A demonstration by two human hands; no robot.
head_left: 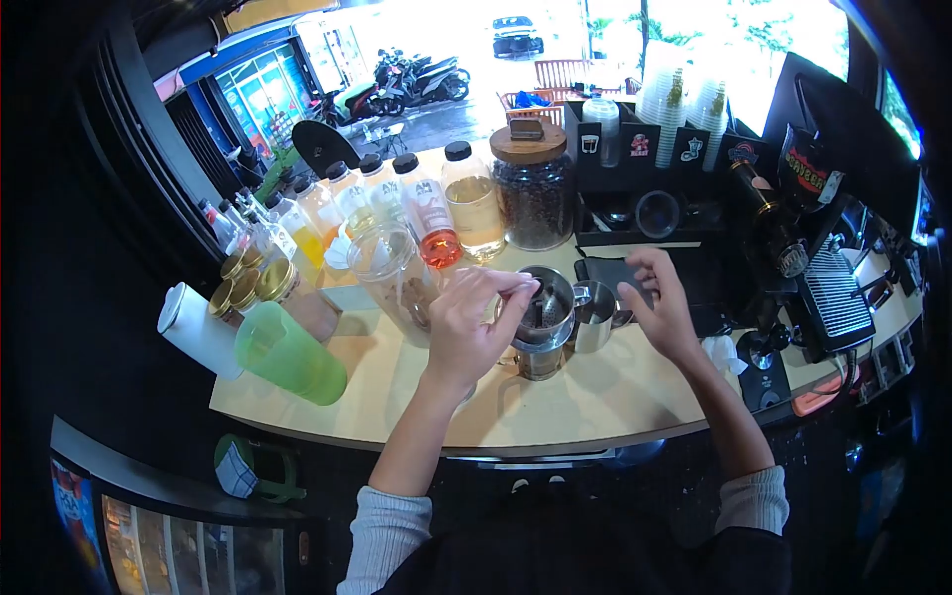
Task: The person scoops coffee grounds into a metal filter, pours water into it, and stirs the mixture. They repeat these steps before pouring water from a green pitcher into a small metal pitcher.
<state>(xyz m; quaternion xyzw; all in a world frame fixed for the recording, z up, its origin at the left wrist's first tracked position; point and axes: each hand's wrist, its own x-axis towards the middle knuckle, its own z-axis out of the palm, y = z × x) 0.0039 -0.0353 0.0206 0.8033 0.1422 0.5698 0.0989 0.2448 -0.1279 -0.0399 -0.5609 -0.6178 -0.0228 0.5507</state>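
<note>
My left hand [474,319] is closed, thumb and fingertips pinched together over the rim of a metal drip coffee filter [544,322]. What the pinch holds is too small and dark to make out. Beneath the filter is a clear glass cup [540,363] that it rests on. To the right, my right hand [658,302] is raised with fingers apart and nothing in it. Between the filter and that hand stands a metal milk jug [594,322]. A tall clear plastic jar [389,266] is just behind my left hand.
Several black-capped bottles [474,206] and a wooden-lidded jar of coffee beans [534,198] line the counter's back. A green pitcher [288,352] and a white container [198,327] stand left. Right are a black cup organizer [659,149] and an espresso machine [833,293].
</note>
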